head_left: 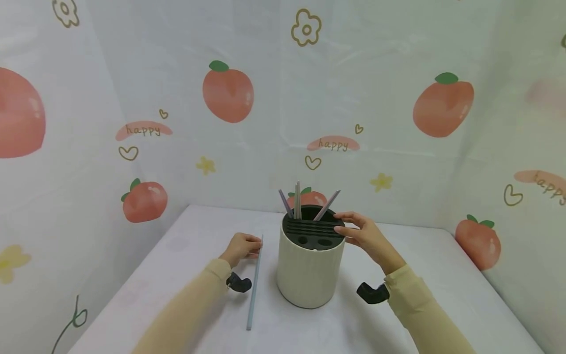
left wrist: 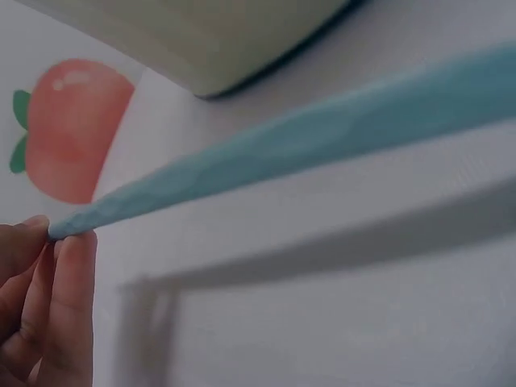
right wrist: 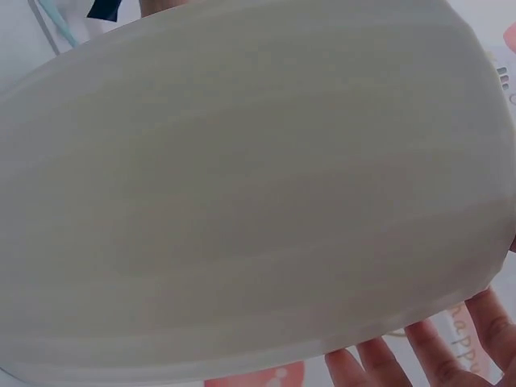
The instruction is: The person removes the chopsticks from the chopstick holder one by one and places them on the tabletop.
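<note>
My left hand (head_left: 242,248) pinches the thin far end of a light blue chopstick (head_left: 254,295) between thumb and fingers. In the left wrist view the faceted chopstick (left wrist: 274,153) runs from the fingertips toward the camera, its shadow on the table below. To its right stands a round cream utensil holder (head_left: 308,275) with a black slotted insert (head_left: 314,227). My right hand (head_left: 360,231) holds the holder at its right rim, thumb and fingertips over the edge. In the right wrist view the cream wall (right wrist: 242,193) fills most of the frame, with several fingers (right wrist: 431,351) against its side.
Purple (head_left: 285,203), pale (head_left: 297,200) and pink (head_left: 327,205) sticks lean in the holder's rear opening. Slots and two round holes lie in front of them. A white table (head_left: 177,255) extends around, backed by a fruit-printed curtain (head_left: 274,162). Black wrist mounts (head_left: 373,293) hang under both sleeves.
</note>
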### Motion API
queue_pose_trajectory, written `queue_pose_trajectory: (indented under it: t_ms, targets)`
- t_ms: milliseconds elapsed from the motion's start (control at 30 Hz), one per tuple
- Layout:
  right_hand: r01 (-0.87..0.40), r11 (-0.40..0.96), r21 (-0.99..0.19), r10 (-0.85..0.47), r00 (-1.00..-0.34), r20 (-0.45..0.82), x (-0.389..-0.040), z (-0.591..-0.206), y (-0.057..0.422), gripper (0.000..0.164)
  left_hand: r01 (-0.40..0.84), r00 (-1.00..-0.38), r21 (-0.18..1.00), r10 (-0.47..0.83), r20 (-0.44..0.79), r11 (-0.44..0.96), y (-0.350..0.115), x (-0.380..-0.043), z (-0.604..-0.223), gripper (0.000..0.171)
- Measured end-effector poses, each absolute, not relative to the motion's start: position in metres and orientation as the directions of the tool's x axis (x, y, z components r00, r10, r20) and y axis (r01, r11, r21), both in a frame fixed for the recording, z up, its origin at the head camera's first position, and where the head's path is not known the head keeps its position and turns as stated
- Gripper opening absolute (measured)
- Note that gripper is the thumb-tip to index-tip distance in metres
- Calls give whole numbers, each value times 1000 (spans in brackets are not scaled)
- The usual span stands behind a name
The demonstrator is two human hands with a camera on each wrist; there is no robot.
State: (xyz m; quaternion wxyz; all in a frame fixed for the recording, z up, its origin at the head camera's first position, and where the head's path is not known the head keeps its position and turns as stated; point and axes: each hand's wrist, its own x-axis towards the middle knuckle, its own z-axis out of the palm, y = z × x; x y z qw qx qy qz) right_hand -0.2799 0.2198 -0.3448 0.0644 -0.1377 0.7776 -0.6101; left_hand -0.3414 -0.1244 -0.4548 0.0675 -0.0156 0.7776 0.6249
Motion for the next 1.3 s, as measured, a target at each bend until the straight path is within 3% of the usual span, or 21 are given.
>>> queue_pose_trajectory:
  t_ms: [300,833,1300]
  targets:
    - [-143,220,-965,-296,-952,73,-279,-343,220,52,-180,-981,949,20,-192,259,-122,-340,-474,18]
    - [-140,225,-964,-301,-951,68,-278,-342,220,52,-170,-983,907,-7,-181,386,-114,-336,-468,14]
    - [-140,212,-967,-303,-950,71,-280,-343,220,51,-188,-979,903,-3,-203,387,-115,-335,-464,16]
